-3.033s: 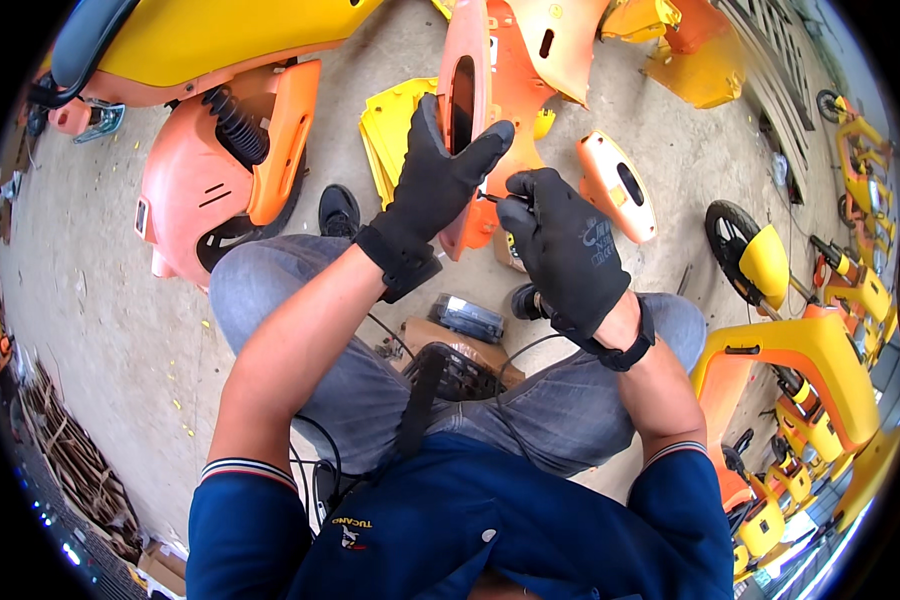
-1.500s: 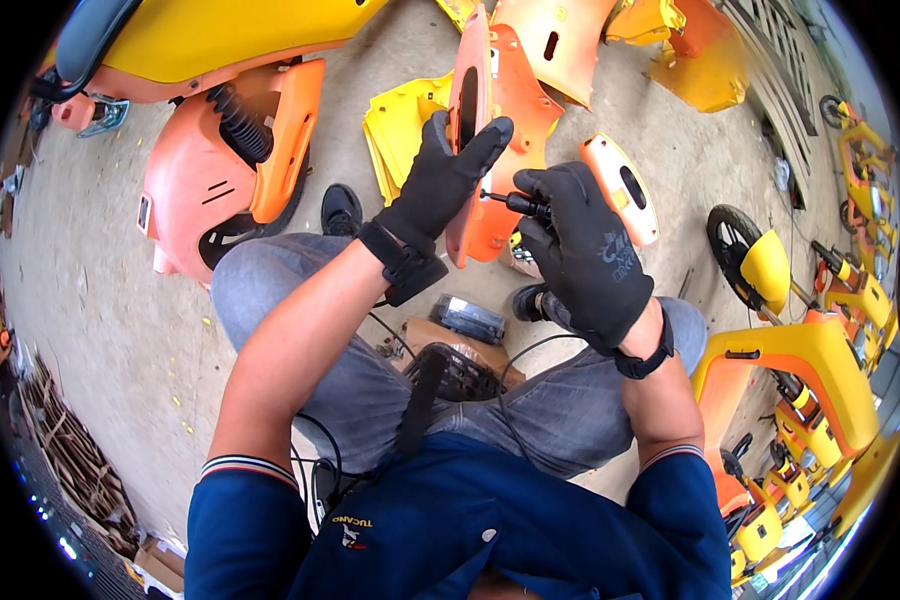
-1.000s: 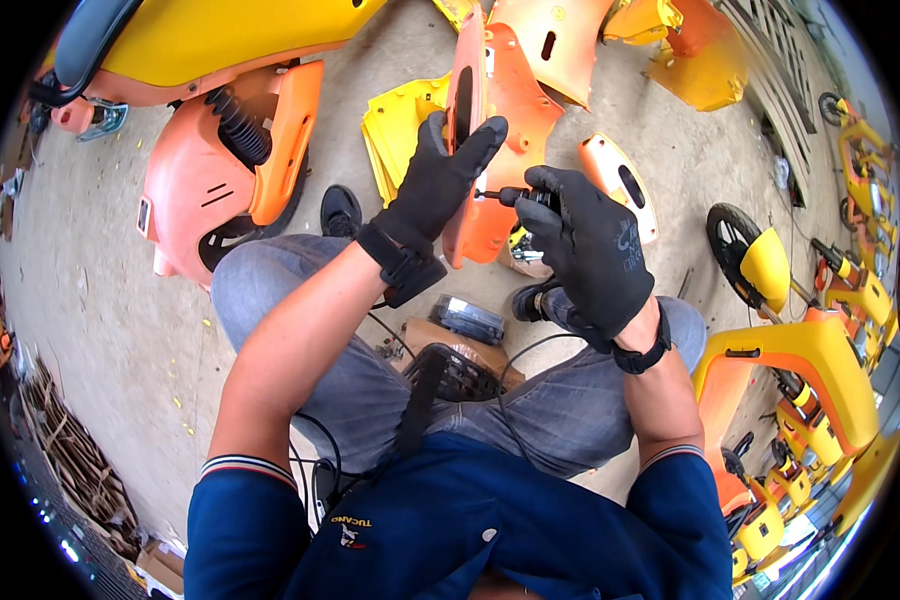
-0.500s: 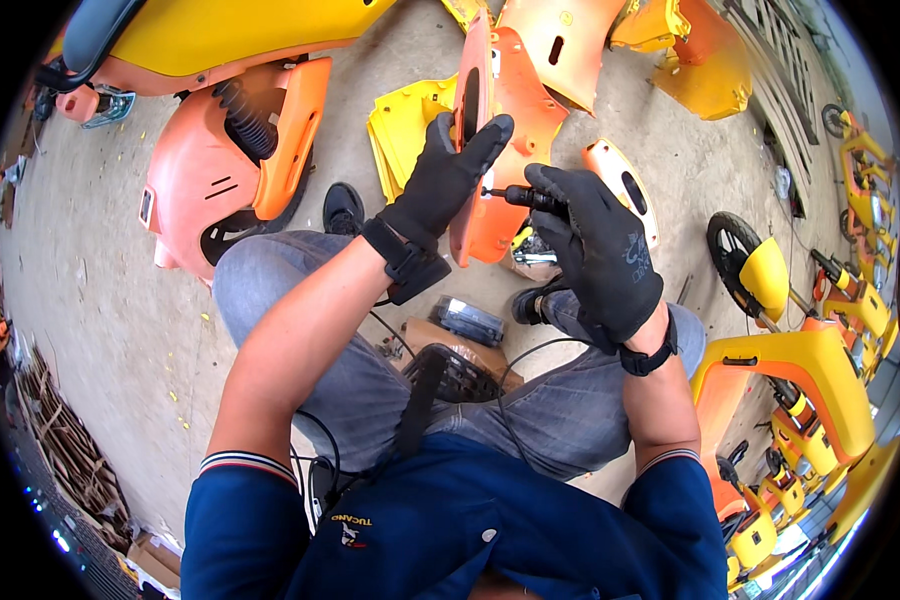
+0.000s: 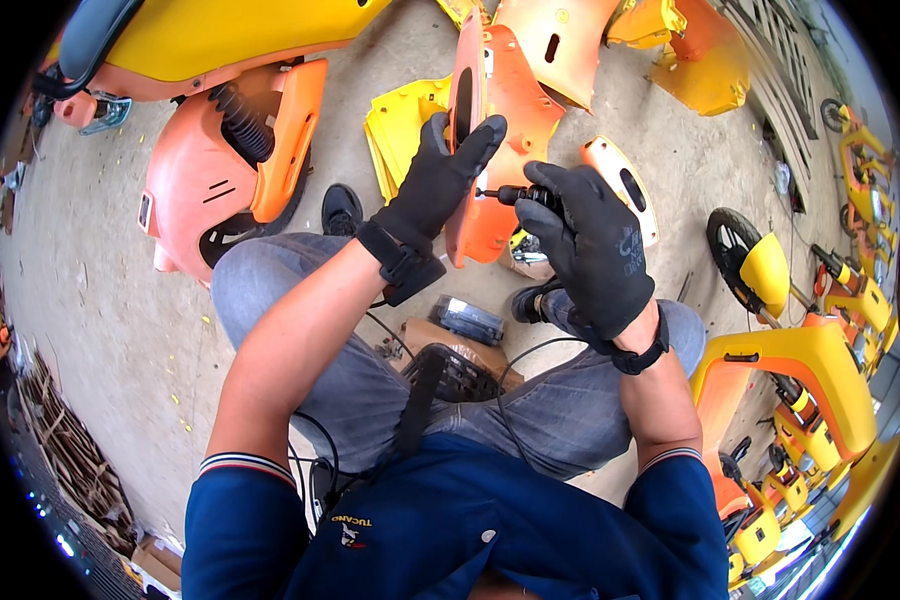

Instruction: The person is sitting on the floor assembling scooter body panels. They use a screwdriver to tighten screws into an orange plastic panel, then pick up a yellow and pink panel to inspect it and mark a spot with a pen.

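My gloved left hand (image 5: 435, 182) grips the near-left edge of an orange plastic body panel (image 5: 522, 105), thumb on one side and fingers on the other. The panel stands tilted on edge, its long strip pierced by a dark slot. My right hand (image 5: 602, 255), in a black glove too, is closed around a black screwdriver (image 5: 515, 194). The shaft points left, its tip at the panel's inner side just right of my left hand. Whether the tip sits in a screw is too small to tell.
A smaller orange slotted panel (image 5: 625, 185) lies right of my right hand. Yellow panels (image 5: 405, 130) lie behind the work. An orange scooter front (image 5: 195, 190) stands left, more yellow scooter parts (image 5: 810, 380) right. A clear-wrapped box (image 5: 468, 320) lies between my feet.
Both hands, the panel and the screwdriver have shifted slightly left. The right-hand fingers have turned a little around the screwdriver, with its tip still at the panel.
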A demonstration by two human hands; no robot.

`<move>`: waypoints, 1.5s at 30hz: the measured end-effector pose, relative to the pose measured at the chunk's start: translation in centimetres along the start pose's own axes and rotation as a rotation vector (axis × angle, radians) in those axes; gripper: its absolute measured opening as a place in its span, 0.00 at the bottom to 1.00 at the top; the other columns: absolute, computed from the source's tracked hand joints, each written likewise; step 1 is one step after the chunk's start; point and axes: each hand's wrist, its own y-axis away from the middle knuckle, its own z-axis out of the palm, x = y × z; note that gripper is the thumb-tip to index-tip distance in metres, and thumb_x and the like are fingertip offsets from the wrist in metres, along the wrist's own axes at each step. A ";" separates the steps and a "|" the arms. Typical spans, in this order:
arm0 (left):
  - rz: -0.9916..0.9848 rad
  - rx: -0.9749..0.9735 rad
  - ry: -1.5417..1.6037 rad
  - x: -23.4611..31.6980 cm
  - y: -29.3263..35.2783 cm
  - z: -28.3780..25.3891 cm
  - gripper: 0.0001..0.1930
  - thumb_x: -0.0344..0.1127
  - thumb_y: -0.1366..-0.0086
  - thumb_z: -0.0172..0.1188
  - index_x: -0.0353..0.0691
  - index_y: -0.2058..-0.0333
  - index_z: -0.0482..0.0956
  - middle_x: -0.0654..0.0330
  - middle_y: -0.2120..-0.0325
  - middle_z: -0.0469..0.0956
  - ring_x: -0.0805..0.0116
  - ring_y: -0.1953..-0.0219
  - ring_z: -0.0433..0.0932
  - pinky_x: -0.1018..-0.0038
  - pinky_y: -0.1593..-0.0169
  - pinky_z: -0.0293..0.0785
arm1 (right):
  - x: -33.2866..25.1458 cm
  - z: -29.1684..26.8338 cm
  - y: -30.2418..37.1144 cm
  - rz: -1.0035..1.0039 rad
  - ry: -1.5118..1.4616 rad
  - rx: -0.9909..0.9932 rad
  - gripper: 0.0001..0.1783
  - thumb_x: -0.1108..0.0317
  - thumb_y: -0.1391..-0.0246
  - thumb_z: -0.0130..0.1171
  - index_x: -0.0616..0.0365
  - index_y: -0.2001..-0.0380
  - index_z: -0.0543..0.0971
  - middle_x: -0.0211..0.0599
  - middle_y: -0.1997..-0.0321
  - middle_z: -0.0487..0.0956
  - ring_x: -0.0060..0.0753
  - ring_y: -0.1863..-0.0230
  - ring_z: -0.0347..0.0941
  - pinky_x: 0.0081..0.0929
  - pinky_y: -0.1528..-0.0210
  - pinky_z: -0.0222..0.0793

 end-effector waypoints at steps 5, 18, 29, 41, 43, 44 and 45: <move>-0.022 -0.001 0.040 0.4 0.1 0.6 0.30 0.51 0.38 0.67 0.34 0.50 0.69 0.64 0.63 0.74 0.78 0.63 0.71 0.78 0.58 0.71 | -0.4 -0.6 -0.2 -0.104 -0.074 -0.022 0.22 0.76 0.50 0.63 0.59 0.50 0.76 0.44 0.56 0.75 0.46 0.53 0.75 0.37 0.55 0.73; 0.041 -0.006 0.029 0.2 0.1 0.3 0.28 0.49 0.38 0.68 0.33 0.51 0.69 0.63 0.64 0.75 0.79 0.63 0.72 0.79 0.60 0.72 | -0.2 0.1 0.4 0.080 -0.091 0.025 0.16 0.69 0.45 0.66 0.62 0.55 0.77 0.43 0.65 0.82 0.36 0.66 0.81 0.30 0.63 0.75; 0.026 0.002 -0.019 0.0 -0.1 -0.1 0.27 0.50 0.38 0.67 0.35 0.53 0.70 0.66 0.68 0.73 0.80 0.69 0.71 0.80 0.65 0.70 | 0.2 0.5 0.0 -0.028 -0.184 0.048 0.20 0.70 0.47 0.66 0.59 0.51 0.76 0.46 0.62 0.79 0.45 0.63 0.80 0.34 0.61 0.74; -0.005 -0.012 0.104 0.1 -0.1 0.5 0.28 0.47 0.38 0.68 0.33 0.50 0.69 0.63 0.64 0.75 0.79 0.65 0.72 0.80 0.63 0.71 | 1.3 0.7 0.5 -0.010 -0.154 -0.014 0.21 0.71 0.47 0.65 0.57 0.50 0.75 0.44 0.61 0.82 0.44 0.62 0.82 0.33 0.62 0.76; -0.010 -0.019 0.104 0.5 0.2 0.4 0.28 0.47 0.38 0.68 0.33 0.49 0.69 0.63 0.63 0.75 0.79 0.65 0.73 0.80 0.62 0.72 | 0.6 0.5 0.3 0.034 -0.159 -0.012 0.19 0.70 0.47 0.66 0.58 0.51 0.75 0.44 0.63 0.83 0.44 0.64 0.82 0.33 0.63 0.76; -0.013 -0.022 0.104 0.7 0.3 0.4 0.28 0.47 0.38 0.68 0.32 0.49 0.69 0.63 0.63 0.75 0.79 0.65 0.73 0.80 0.61 0.72 | 0.3 0.5 0.2 0.056 -0.162 -0.012 0.19 0.69 0.47 0.66 0.58 0.52 0.75 0.44 0.65 0.83 0.44 0.65 0.82 0.32 0.64 0.76; -0.006 -0.023 0.089 0.6 0.3 0.4 0.30 0.47 0.38 0.68 0.32 0.48 0.68 0.62 0.63 0.75 0.79 0.64 0.73 0.80 0.61 0.72 | 0.2 0.6 0.3 0.076 -0.173 -0.005 0.19 0.69 0.46 0.66 0.59 0.53 0.74 0.44 0.65 0.83 0.44 0.64 0.83 0.32 0.64 0.76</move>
